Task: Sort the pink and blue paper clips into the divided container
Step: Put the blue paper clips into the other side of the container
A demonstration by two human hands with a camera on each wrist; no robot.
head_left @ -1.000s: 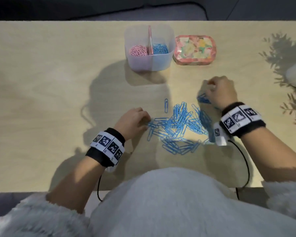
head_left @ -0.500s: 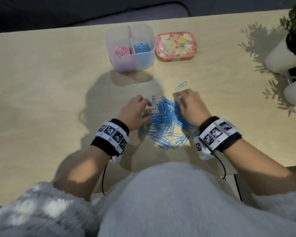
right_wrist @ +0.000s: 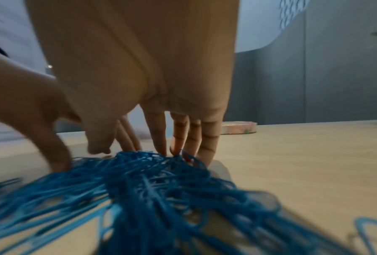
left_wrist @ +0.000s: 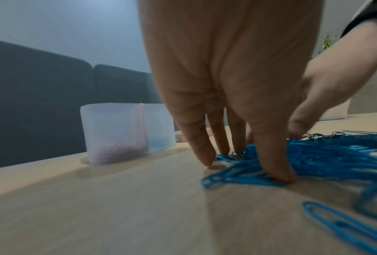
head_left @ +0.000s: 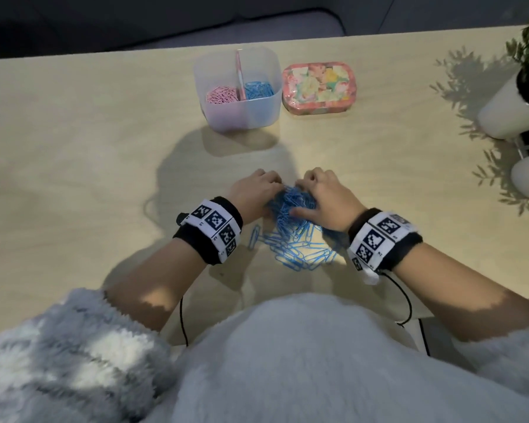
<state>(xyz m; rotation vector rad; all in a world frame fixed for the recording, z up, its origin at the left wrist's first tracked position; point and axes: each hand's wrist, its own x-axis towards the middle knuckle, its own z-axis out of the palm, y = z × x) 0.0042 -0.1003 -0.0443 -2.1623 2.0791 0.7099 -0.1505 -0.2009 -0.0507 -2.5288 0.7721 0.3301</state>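
Both hands are set on the desk (head_left: 74,154) with a heap of blue paper clips (head_left: 290,206) squeezed between them. Straight fingers of the left hand (head_left: 252,193) are pressed on its left side, and fingers of the right hand (head_left: 324,199) on its right. More blue clips are spread just below. The divided container (head_left: 242,117) is placed well behind, pink clips (head_left: 222,94) left, blue right.
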